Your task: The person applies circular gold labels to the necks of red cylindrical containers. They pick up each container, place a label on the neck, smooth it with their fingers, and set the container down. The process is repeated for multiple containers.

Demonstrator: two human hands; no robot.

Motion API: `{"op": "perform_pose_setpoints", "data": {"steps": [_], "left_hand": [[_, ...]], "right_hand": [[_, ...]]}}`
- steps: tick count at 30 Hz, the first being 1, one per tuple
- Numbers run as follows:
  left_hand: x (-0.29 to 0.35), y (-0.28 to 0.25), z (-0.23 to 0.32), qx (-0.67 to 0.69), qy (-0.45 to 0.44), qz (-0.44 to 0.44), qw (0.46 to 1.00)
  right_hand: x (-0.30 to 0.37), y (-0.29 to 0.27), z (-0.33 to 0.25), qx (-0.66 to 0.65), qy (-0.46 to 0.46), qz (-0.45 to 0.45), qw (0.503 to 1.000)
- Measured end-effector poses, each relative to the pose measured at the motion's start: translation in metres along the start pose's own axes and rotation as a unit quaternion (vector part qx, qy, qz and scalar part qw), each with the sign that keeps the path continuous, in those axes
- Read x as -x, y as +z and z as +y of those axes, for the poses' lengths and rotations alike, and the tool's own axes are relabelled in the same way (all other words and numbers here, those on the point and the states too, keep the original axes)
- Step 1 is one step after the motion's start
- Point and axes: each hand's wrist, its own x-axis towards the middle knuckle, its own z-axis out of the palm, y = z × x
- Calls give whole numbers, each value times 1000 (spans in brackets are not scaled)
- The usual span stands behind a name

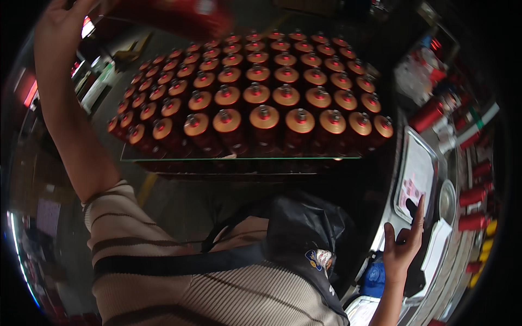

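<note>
Along the lower edge, clothing: one striped sweater (234,293) and one black apron (312,223), the latter reaching lower right of centre.
Right hand: one, lower right (401,247), bare, thumb and index finger spread apart, nothing in its grasp.
Blue item: one, just left of that wrist (374,280), its kind unclear.
Tray: one long pale tray (421,157) at right, above the hand, with one pink-marked sheet (410,193) lying in it.
Bowl: one, round, just right of the tray (447,201).
Tabletop: one, its green-tinted front edge (247,159) crossing the centre.
Front row: nine gold-topped cans (264,117), upright, along that edge.
Rows behind: dozens more alike, filling the upper centre; the far ones crowd and blur, so no sure total.
Left hand: one, upper left corner (61,22), closed on one end of a red can, fingertips cut off by the upper edge.
Red can: one, blurred, held aloft at the top (174,16), over the far left rows.
</note>
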Motion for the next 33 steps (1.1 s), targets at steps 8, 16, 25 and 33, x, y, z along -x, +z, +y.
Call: {"op": "perform_pose_setpoints", "data": {"steps": [8, 16, 25, 33], "left_hand": [[106, -204, -173, -598, -170, -91, 778], [321, -240, -241, -578, -361, -137, 719], [442, -158, -237, -482, -489, -110, 718], [426, -153, -239, -450, -553, -120, 691]], "right_hand": [[5, 29, 34, -31, 72, -71, 994], [-16, 38, 53, 8, 95, -93, 991], [-17, 34, 88, 70, 148, -92, 982], [-14, 39, 71, 109, 186, -101, 971]]}}
